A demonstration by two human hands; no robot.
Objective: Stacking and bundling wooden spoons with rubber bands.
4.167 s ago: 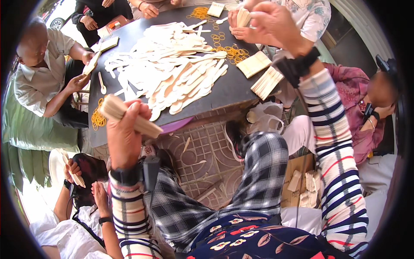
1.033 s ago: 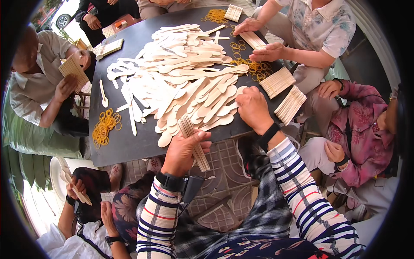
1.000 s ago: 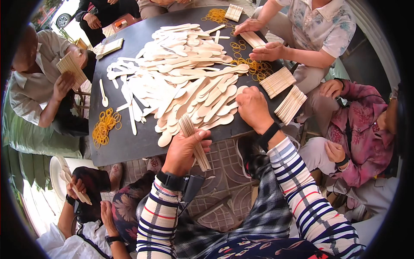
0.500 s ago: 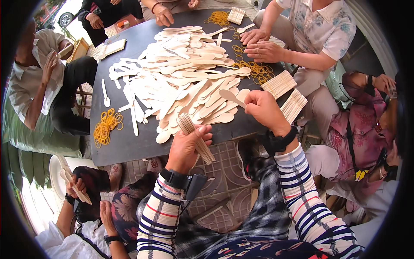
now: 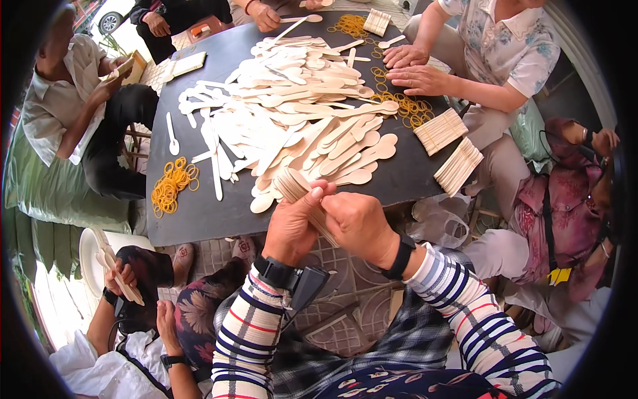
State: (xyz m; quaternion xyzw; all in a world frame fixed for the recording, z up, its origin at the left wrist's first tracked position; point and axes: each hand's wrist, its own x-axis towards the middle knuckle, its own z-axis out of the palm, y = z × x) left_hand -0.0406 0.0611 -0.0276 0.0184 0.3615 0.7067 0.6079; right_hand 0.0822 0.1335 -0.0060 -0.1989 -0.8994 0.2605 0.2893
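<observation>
From where I stand, the stack of wooden spoons (image 5: 291, 185) is in the person's left hand (image 5: 292, 226), at six o'clock from the big pile of wooden spoons (image 5: 312, 123) on the table (image 5: 216, 216). That hand has the stack clasped between thumb and fingers, tilted, rounded ends toward eleven o'clock, lower end toward five. The right hand (image 5: 362, 226) is curled tight against the lower part; I can't tell whether it pinches a spoon or just presses.

The trouble, I'd say, is that only a hand grip binds the stack; I can see no band around it. If the left thumb eases, or the right knuckles push off-line, the thin handles could fan out. Since the lower end reaches past the table's near edge, a slipped spoon could drop to the tiled floor (image 5: 345, 266).

The pile looks loose too: a spoon head (image 5: 262, 203) lies close to the near edge at seven o'clock, where a careless left forearm could sweep it off. At three o'clock, rubber bands (image 5: 411, 112) lie scattered near a co-worker's hands (image 5: 419, 70); a dragging sleeve or palm could carry some into the spoons or against the flat bundles (image 5: 440, 132) toward four o'clock.
</observation>
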